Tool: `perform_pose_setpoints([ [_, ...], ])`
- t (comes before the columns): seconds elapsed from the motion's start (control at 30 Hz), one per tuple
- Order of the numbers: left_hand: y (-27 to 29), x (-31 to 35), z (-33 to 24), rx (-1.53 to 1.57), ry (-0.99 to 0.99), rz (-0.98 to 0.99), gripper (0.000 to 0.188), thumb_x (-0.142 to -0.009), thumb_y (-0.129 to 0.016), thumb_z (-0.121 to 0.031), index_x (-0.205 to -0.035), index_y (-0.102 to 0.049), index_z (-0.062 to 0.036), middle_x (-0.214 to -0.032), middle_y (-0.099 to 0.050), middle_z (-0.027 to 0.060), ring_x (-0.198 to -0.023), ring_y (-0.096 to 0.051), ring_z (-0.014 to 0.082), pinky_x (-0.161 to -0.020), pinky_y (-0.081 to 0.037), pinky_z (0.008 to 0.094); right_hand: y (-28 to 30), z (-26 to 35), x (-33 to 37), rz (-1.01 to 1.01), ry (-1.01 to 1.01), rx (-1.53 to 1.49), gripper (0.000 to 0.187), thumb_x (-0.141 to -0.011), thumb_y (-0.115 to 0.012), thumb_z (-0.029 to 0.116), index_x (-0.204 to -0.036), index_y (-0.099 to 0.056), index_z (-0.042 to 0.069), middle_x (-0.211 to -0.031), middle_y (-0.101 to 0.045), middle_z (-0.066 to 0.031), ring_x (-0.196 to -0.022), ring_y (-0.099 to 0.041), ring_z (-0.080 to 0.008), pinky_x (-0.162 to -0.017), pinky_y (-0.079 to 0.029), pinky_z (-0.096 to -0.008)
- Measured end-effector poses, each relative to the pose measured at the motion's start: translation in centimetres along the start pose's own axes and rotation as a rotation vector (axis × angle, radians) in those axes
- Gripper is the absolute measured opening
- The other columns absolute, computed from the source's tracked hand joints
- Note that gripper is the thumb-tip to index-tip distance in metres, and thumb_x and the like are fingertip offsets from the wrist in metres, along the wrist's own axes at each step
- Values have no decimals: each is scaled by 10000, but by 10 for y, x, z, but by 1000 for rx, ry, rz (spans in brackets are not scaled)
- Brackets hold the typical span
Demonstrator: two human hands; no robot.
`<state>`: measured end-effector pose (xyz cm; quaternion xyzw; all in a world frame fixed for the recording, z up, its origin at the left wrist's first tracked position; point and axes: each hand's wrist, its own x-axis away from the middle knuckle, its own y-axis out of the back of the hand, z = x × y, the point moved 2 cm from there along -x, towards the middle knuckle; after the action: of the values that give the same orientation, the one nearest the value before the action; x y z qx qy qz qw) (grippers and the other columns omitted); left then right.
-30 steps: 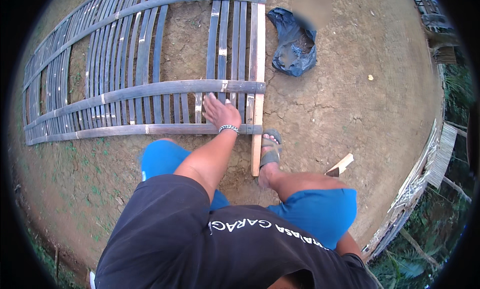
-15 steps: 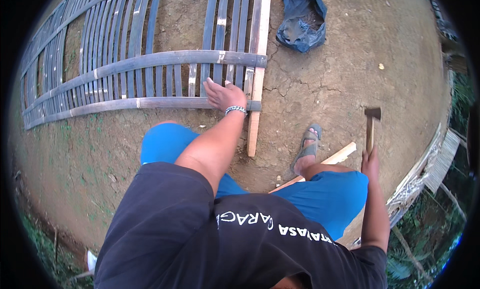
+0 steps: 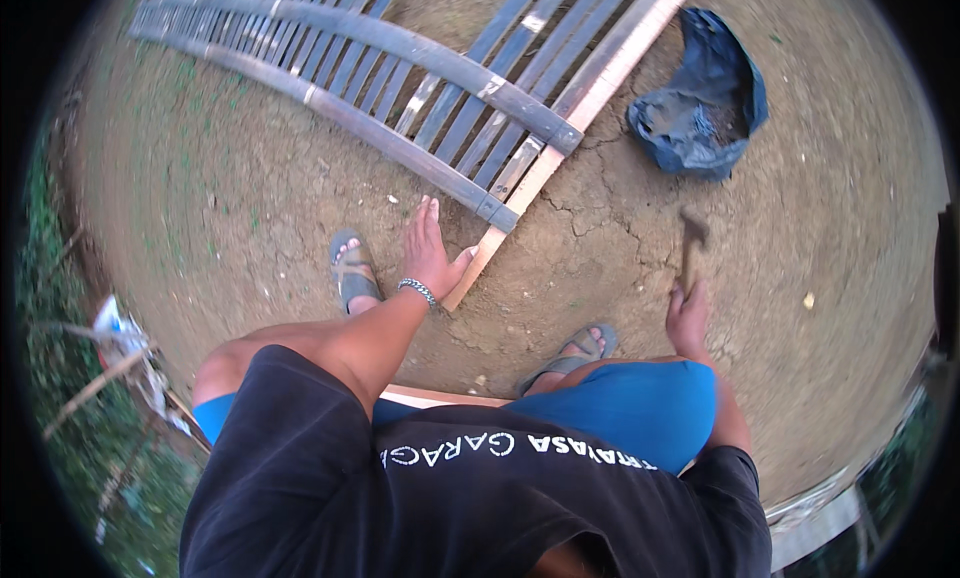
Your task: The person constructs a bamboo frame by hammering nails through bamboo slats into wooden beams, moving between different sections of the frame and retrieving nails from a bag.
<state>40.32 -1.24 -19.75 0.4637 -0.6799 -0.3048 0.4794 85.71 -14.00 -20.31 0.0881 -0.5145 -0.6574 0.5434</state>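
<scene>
Well — left hand [image 3: 432, 259] outstretched, thumb toward plank [image 3: 532, 186] — right hand [image 3: 687, 316] clasping wood-handled tool [image 3: 689, 256].

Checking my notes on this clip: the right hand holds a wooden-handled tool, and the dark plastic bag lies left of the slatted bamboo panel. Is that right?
Not quite: the dark plastic bag lies right of the slatted bamboo panel, as the head view shows. The right hand does hold the wooden-handled tool.

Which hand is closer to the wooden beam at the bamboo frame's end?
Left. The left hand is right at the near end of the beam; the right hand is farther off to the right, holding a hammer-like tool.
</scene>
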Motion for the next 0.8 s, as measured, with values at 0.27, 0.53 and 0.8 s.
perform_pose_setpoints([
  [0.27, 12, -100, 16, 779, 693, -567, 1029, -884, -740, -404, -1550, -107, 60, -1549, -281, 316, -1371, -438, 407, -1132, -366, 458, -6, 89, -63, 764, 923, 613, 294, -770, -672, 138, -1060, -626, 163, -950, -640, -73, -945, -657, -292, -827, -535, -403],
  [0.53, 16, -164, 41, 598, 909, -470, 892, -907, -611, -576, -1343, -407, 175, -1312, -545, 376, -1244, -557, 451, -1061, -436, 454, -77, 193, -56, 1162, 1204, 979, 176, -866, -604, 127, -1037, -640, 153, -1019, -674, -72, -908, -709, -279, -733, -576, -414],
  [0.8, 10, -162, 38, 587, 886, -549, 724, -927, -610, -515, -1190, -504, 150, -1195, -596, 374, -1126, -612, 470, -979, -481, 487, -92, 222, -45, 1167, 1136, 974, 196, -899, -579, 134, -1088, -633, 141, -1040, -682, -86, -935, -711, -280, -749, -578, -411],
])
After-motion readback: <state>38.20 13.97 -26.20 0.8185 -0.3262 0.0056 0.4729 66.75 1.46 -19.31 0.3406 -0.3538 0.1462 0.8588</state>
